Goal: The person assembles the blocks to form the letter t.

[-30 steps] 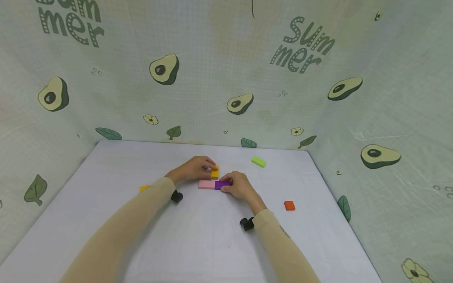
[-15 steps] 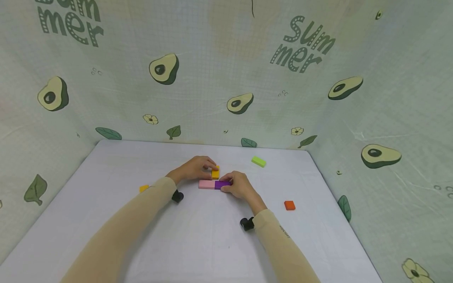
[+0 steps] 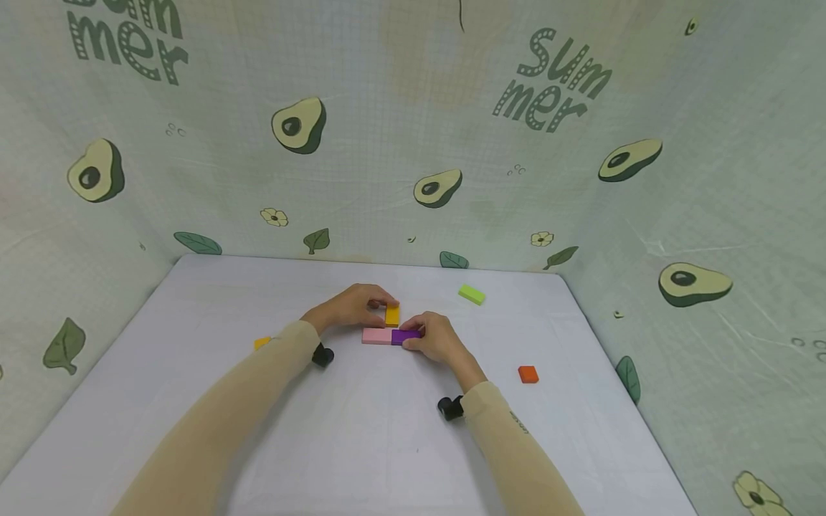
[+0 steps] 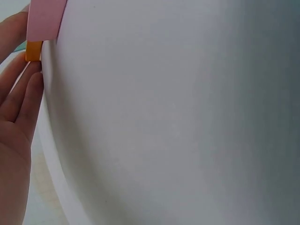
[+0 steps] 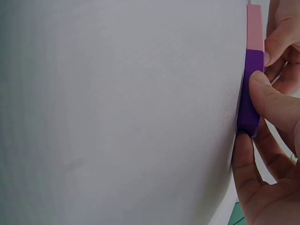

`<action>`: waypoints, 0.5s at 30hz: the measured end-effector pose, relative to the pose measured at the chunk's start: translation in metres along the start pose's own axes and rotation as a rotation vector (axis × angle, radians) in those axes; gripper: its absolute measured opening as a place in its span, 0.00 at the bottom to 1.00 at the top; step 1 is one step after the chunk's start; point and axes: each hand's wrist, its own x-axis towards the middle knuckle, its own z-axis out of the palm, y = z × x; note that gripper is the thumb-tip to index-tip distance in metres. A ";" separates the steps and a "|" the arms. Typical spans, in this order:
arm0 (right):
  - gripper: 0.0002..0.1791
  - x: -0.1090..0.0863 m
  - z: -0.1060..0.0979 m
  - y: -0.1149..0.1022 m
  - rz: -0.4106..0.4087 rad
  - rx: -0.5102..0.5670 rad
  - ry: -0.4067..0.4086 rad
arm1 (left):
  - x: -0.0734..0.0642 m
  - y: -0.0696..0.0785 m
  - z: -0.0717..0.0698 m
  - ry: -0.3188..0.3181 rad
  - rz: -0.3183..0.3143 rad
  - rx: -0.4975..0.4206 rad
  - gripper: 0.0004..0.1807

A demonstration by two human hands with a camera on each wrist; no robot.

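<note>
A pink block and a purple block lie end to end in a row on the white table. My right hand grips the purple block, its thumb on the near side and other fingers at the right end and beyond; the right wrist view shows this purple block closely. Just behind the row, a yellow-orange block stands crosswise, pointing away from me. My left hand holds it between thumb and fingers. In the left wrist view the pink block partly covers the yellow-orange block.
A lime green block lies at the back right of the table. An orange-red square block sits to the right. Another yellow block peeks out behind the left sleeve. Printed cloth walls border the table.
The left hand and the yellow-orange block have shifted very slightly. The right hand, the purple block and the pink block look still.
</note>
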 end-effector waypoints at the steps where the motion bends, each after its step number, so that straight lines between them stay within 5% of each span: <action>1: 0.13 0.000 0.000 0.000 0.000 0.000 0.000 | 0.000 0.000 0.000 -0.004 -0.001 -0.007 0.26; 15: 0.13 0.001 0.000 0.001 0.002 -0.018 0.006 | 0.001 0.002 -0.001 0.063 -0.081 -0.106 0.26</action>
